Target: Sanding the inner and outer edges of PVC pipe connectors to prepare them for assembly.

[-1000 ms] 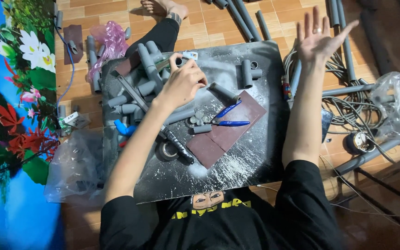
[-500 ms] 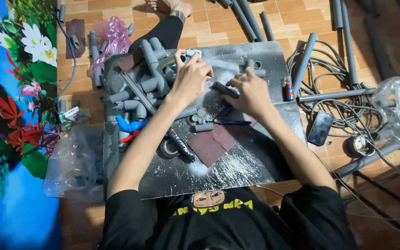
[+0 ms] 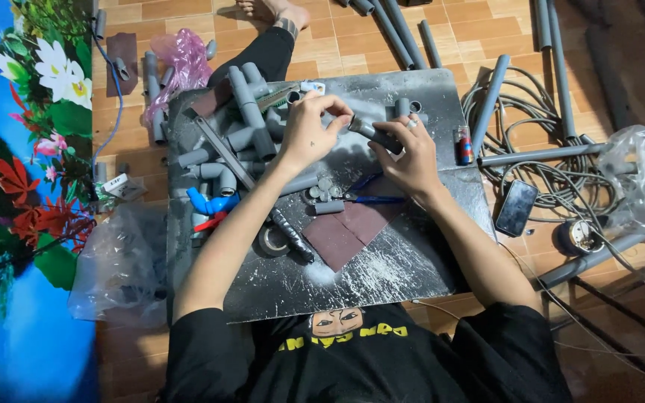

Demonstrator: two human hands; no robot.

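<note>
Flowers painted on a bright blue mat [image 3: 16, 149] line the far left of the tiled floor, with a crumpled clear plastic bag [image 3: 117, 269] lying beside it. Next comes the scratched grey metal sheet [image 3: 404, 272] across my lap, its left part heaped with grey plastic pipe elbows and tees [image 3: 240, 123], blue pipe clips [image 3: 210, 203] and a roll of black tape [image 3: 272, 240]. My left hand [image 3: 309, 133] is above the middle of the sheet, fingers curled around one end of a short dark grey pipe piece [image 3: 375, 134]. My right hand [image 3: 410, 157] grips the other end of the same piece, so both hands are closed on it, holding it just over the sheet. Below them lie blue-handled pliers [image 3: 371, 195] on two squares of brown sandpaper [image 3: 352, 227], with white dust scattered toward me. A small red and blue tube [image 3: 463, 145] stands near the sheet's right edge. Off the sheet to the right sit a dark phone [image 3: 516, 207], a tangle of grey cable [image 3: 554, 168], long grey pipes [image 3: 554, 45] and another clear plastic bag [image 3: 628, 179].
</note>
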